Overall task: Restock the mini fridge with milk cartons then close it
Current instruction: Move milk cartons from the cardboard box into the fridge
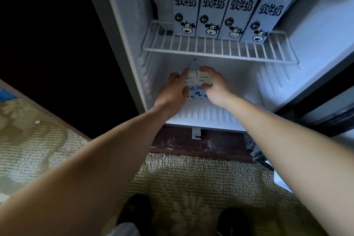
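Floor of mini fridge [316, 48], under wire shelf [220, 51]: two cartons upright, touching. Left hand [175, 92] grips left carton [190, 80] by its top; right hand [217, 88] grips right carton [203, 78]. Probably full and heavy, stiff board, slick (walls dent if squeezed), so hold the flat sides high up

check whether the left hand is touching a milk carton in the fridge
Touching: the head view shows the left hand gripping the top of the lower left carton.
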### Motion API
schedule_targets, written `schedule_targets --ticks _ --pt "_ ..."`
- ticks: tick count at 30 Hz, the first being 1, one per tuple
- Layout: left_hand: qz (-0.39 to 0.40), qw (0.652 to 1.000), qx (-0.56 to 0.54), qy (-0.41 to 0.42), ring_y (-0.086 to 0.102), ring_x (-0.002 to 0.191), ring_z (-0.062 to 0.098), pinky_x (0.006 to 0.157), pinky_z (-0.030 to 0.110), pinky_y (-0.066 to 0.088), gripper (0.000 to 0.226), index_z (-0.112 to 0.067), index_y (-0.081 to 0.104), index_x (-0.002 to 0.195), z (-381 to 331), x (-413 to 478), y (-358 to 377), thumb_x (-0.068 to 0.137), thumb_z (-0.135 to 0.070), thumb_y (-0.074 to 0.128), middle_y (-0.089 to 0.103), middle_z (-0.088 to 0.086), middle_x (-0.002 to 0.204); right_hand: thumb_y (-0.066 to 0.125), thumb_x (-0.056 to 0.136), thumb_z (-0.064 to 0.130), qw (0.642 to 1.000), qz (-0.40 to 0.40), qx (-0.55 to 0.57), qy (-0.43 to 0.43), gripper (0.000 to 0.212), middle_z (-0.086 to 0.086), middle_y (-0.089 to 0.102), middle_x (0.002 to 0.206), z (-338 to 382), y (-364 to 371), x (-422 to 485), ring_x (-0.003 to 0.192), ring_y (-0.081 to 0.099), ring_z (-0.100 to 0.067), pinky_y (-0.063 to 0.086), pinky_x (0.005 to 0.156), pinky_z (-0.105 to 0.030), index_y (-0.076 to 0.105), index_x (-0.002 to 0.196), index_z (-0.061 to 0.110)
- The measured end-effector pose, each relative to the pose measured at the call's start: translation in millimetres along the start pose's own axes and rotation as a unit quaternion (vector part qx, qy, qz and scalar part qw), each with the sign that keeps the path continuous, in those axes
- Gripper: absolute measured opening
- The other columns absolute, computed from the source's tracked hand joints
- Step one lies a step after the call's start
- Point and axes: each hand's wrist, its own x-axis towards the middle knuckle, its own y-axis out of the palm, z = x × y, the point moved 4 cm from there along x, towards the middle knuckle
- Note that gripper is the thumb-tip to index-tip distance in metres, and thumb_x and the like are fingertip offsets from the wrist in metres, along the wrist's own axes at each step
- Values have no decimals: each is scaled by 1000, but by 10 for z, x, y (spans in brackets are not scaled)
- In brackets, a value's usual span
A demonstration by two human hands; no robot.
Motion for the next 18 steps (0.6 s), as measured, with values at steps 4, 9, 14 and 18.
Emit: schedule_targets --ticks 4,9,14,18 --pt "-5 990 -123 -72 65 99 23 80 44 58 75 -35 0 155 84 35 102 101 -29 51 52 1 136 54 100 7 998 -12 34 49 60 -9 53 142 -78 24 5 122 57 -29 47 85 -29 28 153 16" --pt "5 982 -152 -108 64 111 26 92 43 54 35 -14 47 131 163 113 213 99 -24 56 65 5 126 54 98 7 997 -28 30 68 40 -13 61 129 -121 98 46 117 59 -31 49 92 -35 45 137 7" --pt "-32 984 -142 -103 63 112 26 92 43 55 33 -20 50 134 231 152 268 101 -18 47 65 4 126 54 99 11 996 -58 26 59 36 -12 65 125 -82 220 113 112 62 -31 53 91 -39 49 134 11" --pt "-59 980 -147 -120 63 113 25 94 42 54 37 -20 50 134 345 244 217 98 -12 44 66 4 126 57 99 17 998 -62 16 29 38 -9 68 124 -12 274 228 109 66 -30 55 89 -36 52 137 17"
